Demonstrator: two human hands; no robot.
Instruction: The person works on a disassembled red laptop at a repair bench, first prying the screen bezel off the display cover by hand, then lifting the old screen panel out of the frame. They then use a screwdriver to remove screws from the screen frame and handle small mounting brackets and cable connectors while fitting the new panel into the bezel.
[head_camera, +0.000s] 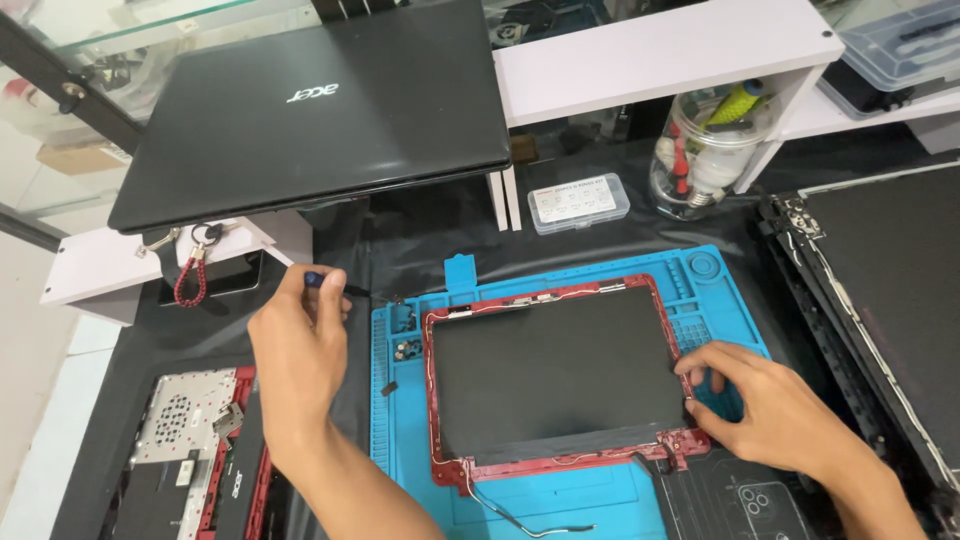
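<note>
Red laptop lid (560, 375) w/ dark screen lies flat on blue work mat (600, 500), long axis left-right, hinge edge toward the person. Right hand (770, 405) presses its right edge, fingers spread narrow. Left hand (300, 345) is closed round a small screwdriver (325, 281), off the mat's left. Black desk cover, white shelf (660, 50) behind. Clear screw box (579, 203) w/ white label sits under the shelf, by a clear jar (710, 150).

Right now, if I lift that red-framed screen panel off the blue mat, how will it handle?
The red-framed screen panel looks thin and flat, so probably light but bendy and fragile. The loose cable trailing from its lower edge may snag. The right hand rests on its right edge.
</note>
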